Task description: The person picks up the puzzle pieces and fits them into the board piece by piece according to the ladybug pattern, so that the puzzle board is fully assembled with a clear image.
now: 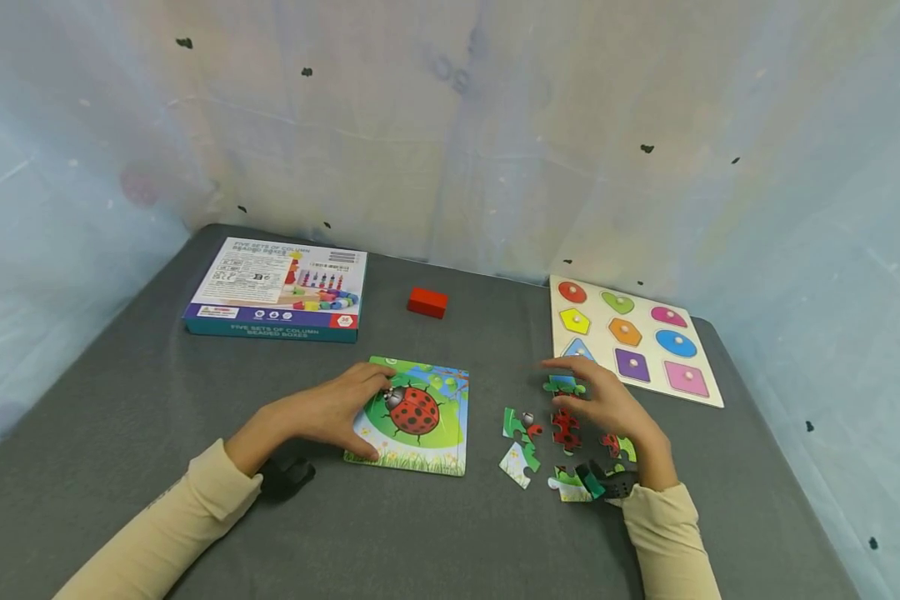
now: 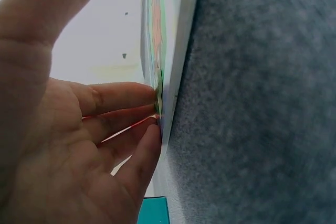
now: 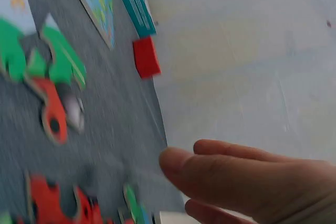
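The ladybug board [image 1: 414,414] lies flat on the dark table. My left hand [image 1: 333,414] rests on its left side, fingertips at the upper left and thumb at the lower left; the left wrist view shows the fingertips [image 2: 152,98] touching the board's face. My right hand [image 1: 607,404], fingers apart and slightly bent, hovers over loose ladybug puzzle pieces, holding nothing. Two joined pieces [image 1: 521,448] lie to its left, a red spotted piece [image 1: 566,431] below its fingers, and a green and white piece [image 1: 572,487] near the wrist strap.
A boxed bead set [image 1: 277,292] lies at the back left, with a red block [image 1: 427,302] to its right. A board of knobbed coloured shapes [image 1: 633,340] is at the back right. Pale sheeting [image 1: 450,142] hangs behind the table [image 1: 330,533].
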### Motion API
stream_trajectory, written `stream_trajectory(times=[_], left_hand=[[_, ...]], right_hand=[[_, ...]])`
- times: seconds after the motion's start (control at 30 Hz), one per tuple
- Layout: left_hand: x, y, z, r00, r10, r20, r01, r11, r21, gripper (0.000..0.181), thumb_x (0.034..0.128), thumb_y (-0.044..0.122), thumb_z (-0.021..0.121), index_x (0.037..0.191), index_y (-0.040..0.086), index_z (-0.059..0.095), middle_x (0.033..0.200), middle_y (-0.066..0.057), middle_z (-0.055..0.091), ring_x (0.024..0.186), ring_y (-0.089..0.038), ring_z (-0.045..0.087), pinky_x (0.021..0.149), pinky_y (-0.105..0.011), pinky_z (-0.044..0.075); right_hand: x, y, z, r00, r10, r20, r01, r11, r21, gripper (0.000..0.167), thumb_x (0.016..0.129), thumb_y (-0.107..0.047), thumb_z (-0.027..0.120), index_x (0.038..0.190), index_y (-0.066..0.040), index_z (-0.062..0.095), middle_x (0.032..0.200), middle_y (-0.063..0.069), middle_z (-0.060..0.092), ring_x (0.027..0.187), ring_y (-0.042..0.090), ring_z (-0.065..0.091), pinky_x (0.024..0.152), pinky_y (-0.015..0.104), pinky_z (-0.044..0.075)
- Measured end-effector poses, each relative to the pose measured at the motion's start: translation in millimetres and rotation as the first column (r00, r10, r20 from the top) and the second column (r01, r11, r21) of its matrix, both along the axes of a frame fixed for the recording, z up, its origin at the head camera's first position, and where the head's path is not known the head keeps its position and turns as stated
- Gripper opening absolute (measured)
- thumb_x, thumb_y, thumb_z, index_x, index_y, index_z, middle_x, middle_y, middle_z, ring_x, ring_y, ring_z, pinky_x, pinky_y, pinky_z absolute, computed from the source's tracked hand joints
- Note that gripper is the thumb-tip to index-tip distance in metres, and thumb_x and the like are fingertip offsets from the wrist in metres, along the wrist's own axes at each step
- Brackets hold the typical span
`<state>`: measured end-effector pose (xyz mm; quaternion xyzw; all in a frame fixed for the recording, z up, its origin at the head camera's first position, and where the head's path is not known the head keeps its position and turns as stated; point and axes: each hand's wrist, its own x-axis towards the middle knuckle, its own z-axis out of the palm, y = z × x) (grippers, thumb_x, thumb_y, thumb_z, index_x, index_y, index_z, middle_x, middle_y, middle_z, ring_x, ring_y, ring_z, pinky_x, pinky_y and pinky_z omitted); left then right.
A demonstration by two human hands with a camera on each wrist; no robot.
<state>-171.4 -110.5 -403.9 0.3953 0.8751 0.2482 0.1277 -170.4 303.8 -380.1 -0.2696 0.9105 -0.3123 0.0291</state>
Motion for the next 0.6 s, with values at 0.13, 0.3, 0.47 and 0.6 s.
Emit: stream_trajectory(times=[0.13, 0.3, 0.47, 0.6], left_hand=[[-0.5, -1.5, 0.1, 1.000, -0.014, -0.011, 0.014, 1.000, 0.007, 0.094, 0.0666, 0.046, 0.080, 0.137, 0.000, 0.039, 0.143, -0.015, 0.032, 0.131, -0.030, 0.027, 0.103, -0.049, 0.032], [-1.3, -2.3, -1.2, 1.000, -0.026, -0.017, 0.026, 1.000, 0.011, 0.096, 0.0672, 0.047, 0.080, 0.139, -0.001, 0.037, 0.144, -0.016, 0.031, 0.131, -0.031, 0.027, 0.103, -0.050, 0.032], [-1.4, -2.1, -1.1, 1.000, -0.029, -0.007, 0.029, 0.999, 0.020, 0.096, 0.0670, 0.046, 0.080, 0.139, 0.000, 0.037, 0.143, -0.015, 0.031, 0.131, -0.030, 0.027, 0.103, -0.050, 0.032], [-1.5, -1.9, -0.6, 1.000, -0.029, 0.003, 0.029, 0.999, 0.020, 0.096, 0.0671, 0.046, 0.080, 0.139, 0.000, 0.037, 0.144, -0.015, 0.030, 0.131, -0.030, 0.026, 0.103, -0.050, 0.031]], right_hand=[[-0.2, 14.1, -2.5, 0.998, -0.025, 0.049, 0.024, 0.999, 0.024, 0.052, 0.083, -0.004, 0.068, 0.132, -0.004, 0.050, 0.131, 0.013, 0.051, 0.122, 0.033, 0.045, 0.098, 0.056, 0.035], [-4.5, 24.3, -10.3, 0.999, -0.032, 0.004, 0.032, 0.998, 0.062, 0.053, 0.082, -0.005, 0.070, 0.132, -0.002, 0.050, 0.131, 0.017, 0.049, 0.122, 0.036, 0.042, 0.097, 0.059, 0.033], [-7.8, 31.3, -19.3, 0.998, -0.039, -0.054, 0.044, 0.994, 0.099, 0.050, 0.083, -0.007, 0.069, 0.130, -0.003, 0.053, 0.129, 0.020, 0.047, 0.120, 0.039, 0.038, 0.094, 0.061, 0.029], [-9.5, 36.4, -26.6, 0.997, -0.047, -0.068, 0.054, 0.993, 0.101, 0.049, 0.084, -0.007, 0.068, 0.130, -0.002, 0.052, 0.127, 0.021, 0.047, 0.117, 0.038, 0.038, 0.093, 0.058, 0.027]])
